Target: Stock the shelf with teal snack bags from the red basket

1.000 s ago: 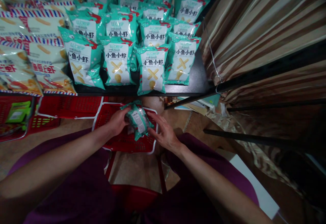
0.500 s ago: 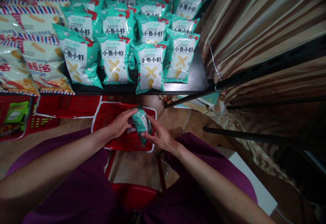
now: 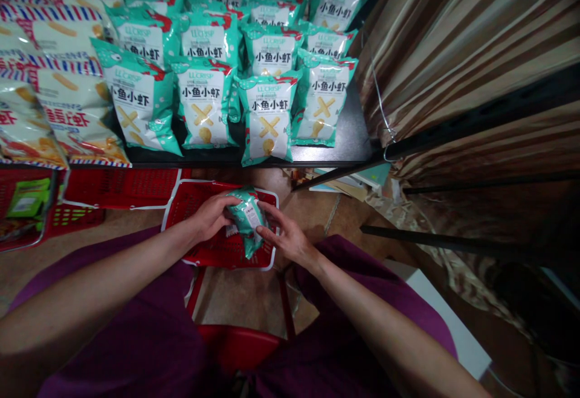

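Note:
A small teal snack bag (image 3: 247, 220) is held between my two hands, above a red plastic basket (image 3: 193, 195) with a white rim. My left hand (image 3: 215, 214) grips the bag's left edge near the top. On its right side, the fingers and thumb of my right hand (image 3: 286, 235) close on the bag. A white label with fine print shows on the bag's upward face. Another printed packet (image 3: 232, 230) lies partly hidden in the basket below my left hand.
Rows of teal snack bags (image 3: 269, 117) and cream striped bags (image 3: 77, 114) stand on a black shelf (image 3: 338, 153) ahead. More red baskets (image 3: 122, 188) sit at the left. A black metal frame (image 3: 453, 123) and striped curtain (image 3: 417, 29) line the right. A white box (image 3: 457, 319) lies lower right.
The bag has turned in my hands, so more of its white label faces up. My right hand has shifted slightly along its edge. The baskets and shelf stay in place.

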### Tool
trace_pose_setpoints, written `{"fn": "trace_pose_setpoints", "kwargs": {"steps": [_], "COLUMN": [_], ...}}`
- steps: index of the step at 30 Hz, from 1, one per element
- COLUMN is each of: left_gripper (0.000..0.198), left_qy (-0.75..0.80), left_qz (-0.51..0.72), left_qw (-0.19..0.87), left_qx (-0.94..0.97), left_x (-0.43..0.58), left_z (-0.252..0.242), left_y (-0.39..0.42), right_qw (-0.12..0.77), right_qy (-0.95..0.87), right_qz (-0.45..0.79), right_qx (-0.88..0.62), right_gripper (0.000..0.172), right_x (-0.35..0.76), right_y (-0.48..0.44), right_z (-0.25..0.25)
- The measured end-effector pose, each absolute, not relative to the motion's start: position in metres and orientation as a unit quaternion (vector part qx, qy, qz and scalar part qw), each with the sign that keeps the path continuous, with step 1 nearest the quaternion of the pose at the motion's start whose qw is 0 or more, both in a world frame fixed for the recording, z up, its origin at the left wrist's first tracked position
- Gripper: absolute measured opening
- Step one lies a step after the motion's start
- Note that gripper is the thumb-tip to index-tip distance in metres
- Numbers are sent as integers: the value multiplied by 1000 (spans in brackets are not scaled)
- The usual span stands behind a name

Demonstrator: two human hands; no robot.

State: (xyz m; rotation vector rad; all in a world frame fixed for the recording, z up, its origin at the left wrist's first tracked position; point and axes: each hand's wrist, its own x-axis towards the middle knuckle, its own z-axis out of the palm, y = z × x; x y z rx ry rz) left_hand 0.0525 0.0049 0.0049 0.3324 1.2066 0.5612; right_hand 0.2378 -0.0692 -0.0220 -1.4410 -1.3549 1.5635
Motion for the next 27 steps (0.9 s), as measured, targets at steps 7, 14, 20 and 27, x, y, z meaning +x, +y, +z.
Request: {"fn": "trace_pose_setpoints", "kwargs": {"steps": [7,14,20,27], "left_gripper": [17,17,17,11], "left_qy": [558,545,590,622], "left_qz": [268,266,261,256], "left_qw": [780,794,760,735], "left_qx": [92,52,78,89], "left_x": [47,50,54,52], "left_z": [-3,3,-1,-6], "left_y": [13,15,9,7], "right_qw": [367,328,282,249], "right_qy": [-492,-621,-654,-682], "right_qz": [593,475,384,415], "right_qx": [-522,-529,-587,-549], "right_gripper": [45,45,49,52], "right_x": [237,239,237,234], "right_y": [-67,-66,-69,-71], "right_z": [-24,-11,-14,-20]}}
